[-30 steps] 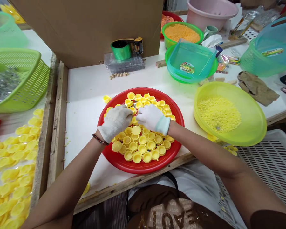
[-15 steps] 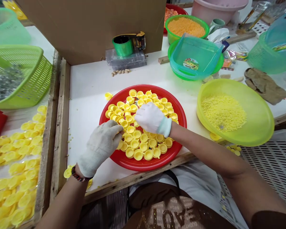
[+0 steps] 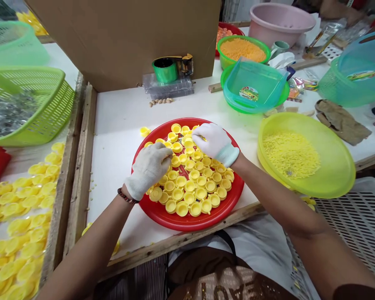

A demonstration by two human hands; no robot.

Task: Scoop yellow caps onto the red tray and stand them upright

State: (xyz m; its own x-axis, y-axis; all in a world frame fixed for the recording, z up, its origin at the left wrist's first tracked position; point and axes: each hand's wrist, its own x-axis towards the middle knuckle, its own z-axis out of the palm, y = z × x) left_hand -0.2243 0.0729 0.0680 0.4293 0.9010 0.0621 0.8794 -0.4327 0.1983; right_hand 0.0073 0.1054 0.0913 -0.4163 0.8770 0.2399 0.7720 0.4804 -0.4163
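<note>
Head view: hands [image 3: 151, 163] [image 3: 214, 141] curled over yellow cups [image 3: 194, 175], hold unclear; basin [image 3: 334, 164] right of red tray [image 3: 187, 225], cardboard [image 3: 128, 41] behind.

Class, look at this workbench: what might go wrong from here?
The yellow caps sit crowded in the red tray; the left hand might knock some over. The yellow bowl seems to overhang the table edge near the right forearm, so a bump could tip it and spill the yellow bits.
</note>
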